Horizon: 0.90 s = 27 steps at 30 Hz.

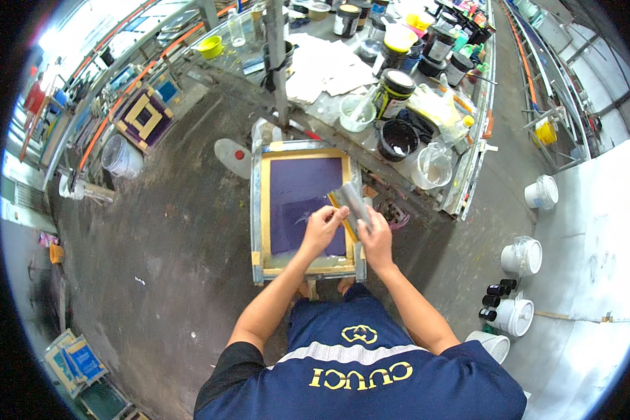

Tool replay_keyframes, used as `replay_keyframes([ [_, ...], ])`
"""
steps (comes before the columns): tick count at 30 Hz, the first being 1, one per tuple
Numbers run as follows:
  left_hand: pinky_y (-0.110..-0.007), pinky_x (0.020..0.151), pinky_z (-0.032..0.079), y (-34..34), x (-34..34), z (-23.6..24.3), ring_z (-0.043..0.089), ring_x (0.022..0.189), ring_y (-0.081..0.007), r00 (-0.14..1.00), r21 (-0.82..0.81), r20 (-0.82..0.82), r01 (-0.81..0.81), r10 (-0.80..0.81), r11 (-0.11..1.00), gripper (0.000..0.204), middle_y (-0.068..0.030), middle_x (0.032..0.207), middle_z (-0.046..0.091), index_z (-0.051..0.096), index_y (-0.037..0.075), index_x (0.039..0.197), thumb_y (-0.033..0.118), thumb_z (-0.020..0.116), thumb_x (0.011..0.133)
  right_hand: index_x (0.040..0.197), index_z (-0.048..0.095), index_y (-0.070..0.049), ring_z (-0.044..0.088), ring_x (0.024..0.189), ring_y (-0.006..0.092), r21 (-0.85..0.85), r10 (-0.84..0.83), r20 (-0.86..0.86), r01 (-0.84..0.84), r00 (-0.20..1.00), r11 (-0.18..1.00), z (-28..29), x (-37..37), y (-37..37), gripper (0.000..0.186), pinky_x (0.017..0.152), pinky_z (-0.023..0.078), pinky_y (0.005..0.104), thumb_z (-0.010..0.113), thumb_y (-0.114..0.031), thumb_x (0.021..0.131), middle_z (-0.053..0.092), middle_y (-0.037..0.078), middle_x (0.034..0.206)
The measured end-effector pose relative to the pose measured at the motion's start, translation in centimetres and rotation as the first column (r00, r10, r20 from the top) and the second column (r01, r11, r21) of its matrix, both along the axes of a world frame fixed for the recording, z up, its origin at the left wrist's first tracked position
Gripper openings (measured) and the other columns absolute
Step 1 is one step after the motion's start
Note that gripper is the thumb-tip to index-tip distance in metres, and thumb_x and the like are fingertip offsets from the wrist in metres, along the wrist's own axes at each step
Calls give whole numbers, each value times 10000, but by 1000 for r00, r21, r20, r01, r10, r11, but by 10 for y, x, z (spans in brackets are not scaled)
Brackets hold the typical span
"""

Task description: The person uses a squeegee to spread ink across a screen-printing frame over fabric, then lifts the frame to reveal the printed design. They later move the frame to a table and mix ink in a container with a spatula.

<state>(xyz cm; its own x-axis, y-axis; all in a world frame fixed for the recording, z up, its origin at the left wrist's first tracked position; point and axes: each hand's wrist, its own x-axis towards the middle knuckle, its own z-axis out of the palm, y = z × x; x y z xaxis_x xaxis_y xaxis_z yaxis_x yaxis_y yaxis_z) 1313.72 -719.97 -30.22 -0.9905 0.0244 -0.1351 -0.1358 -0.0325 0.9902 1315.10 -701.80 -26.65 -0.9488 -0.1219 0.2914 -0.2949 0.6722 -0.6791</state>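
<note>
My right hand (375,236) grips a squeegee (355,204) with a grey metal holder and a yellow blade, held tilted above a screen frame. Pinched fingers of my left hand (322,229) meet the squeegee's yellow edge; whether they hold some small bit there too is hidden. Below both hands lies the screen printing frame (257,210), with grey sides, yellow tape around the inside and a purple mesh (302,180). Wet-looking streaks cross the lower part of the mesh.
Ahead stands a workbench (308,110) crowded with ink jars (395,91), a black tub (397,140), clear plastic cups (357,112) and white paper (329,63). A metal post (278,70) rises at its edge. White buckets (521,256) line the right; a taped screen (143,117) leans at left.
</note>
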Motion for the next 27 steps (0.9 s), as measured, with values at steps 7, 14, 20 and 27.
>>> replay_keyframes([
  [7, -360, 850, 544, 16, -202, -4, 638, 937, -197, 866, -233, -343, -454, 364, 860, 778, -128, 1200, 640, 605, -30, 1279, 479, 912, 777, 1457, 453, 46, 634, 1196, 194, -661, 72, 613, 461, 787, 591, -4, 16, 128, 575, 1059, 493, 338, 710, -93, 961, 644, 136, 1327],
  [14, -491, 1194, 364, 62, -306, -55, 444, 1441, -396, 869, -558, -343, -494, 357, 667, 1303, -234, 1558, 463, 327, 4, 1582, 471, 997, 567, 1511, 372, -51, 570, 1314, 229, -803, 208, 569, 484, 795, 347, 34, 56, 188, 797, 1134, 444, 386, 787, -67, 831, 585, 93, 1395],
  [20, -468, 1019, 494, 48, -298, -60, 661, 1171, -369, 765, -284, -401, -627, 505, 725, 916, -192, 1266, 700, 587, 46, 1365, 374, 988, 610, 1576, 277, -121, 504, 1381, 267, -852, 328, 477, 337, 815, 401, 48, 32, 197, 968, 1180, 393, 434, 805, -93, 766, 484, 89, 1500],
  [27, -363, 1026, 506, 27, -160, 2, 633, 1208, -229, 804, -164, -373, -548, 463, 820, 828, -133, 1287, 659, 531, 11, 1375, 190, 977, 701, 1641, 243, -135, 485, 1425, 246, -785, 294, 288, 49, 911, 618, 79, -17, 172, 965, 1195, 373, 386, 611, -10, 759, 433, 106, 1582],
])
